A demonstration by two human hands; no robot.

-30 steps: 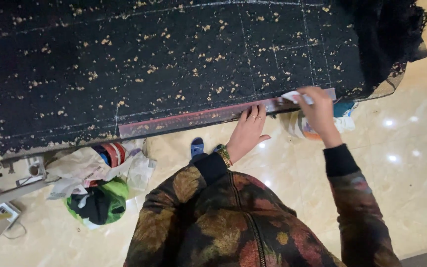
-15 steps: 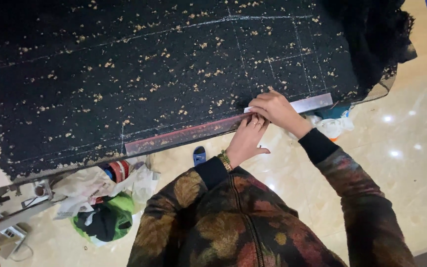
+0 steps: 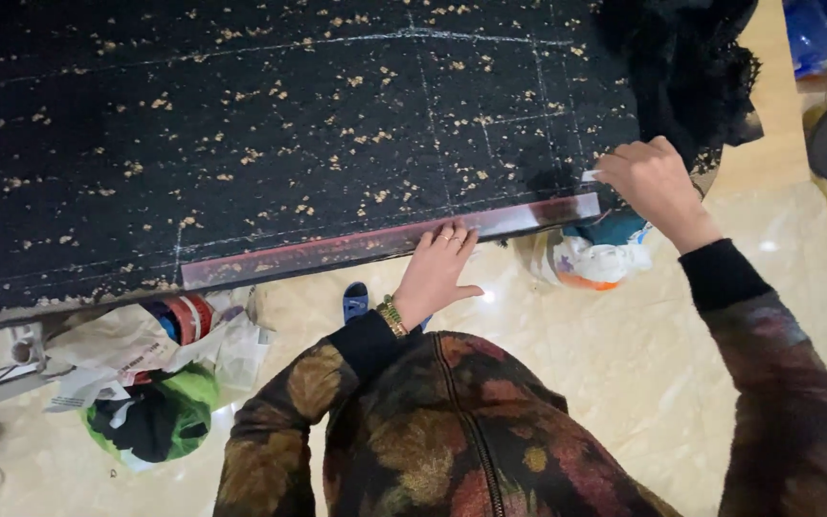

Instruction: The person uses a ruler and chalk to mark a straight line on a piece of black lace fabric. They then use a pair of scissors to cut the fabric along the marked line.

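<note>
Fabric: a wide black cloth (image 3: 270,134) flecked with gold is lying spread over the bench, chalk lines crossing it.
Ruler: a long clear ruler (image 3: 385,241) is lying along the cloth's near edge, just above the bench's rim.
Floor: glossy cream tiles (image 3: 614,354) are showing below, with a heap of bags and a green bundle (image 3: 150,421) sitting at the left.
Left hand: the left hand (image 3: 437,273) is pressing flat on the ruler, fingers spread, nothing gripped.
Right hand: the right hand (image 3: 651,182) is hovering at the ruler's far right end, its grip pinched together on a small white chalk piece (image 3: 590,175) touching the cloth.
</note>
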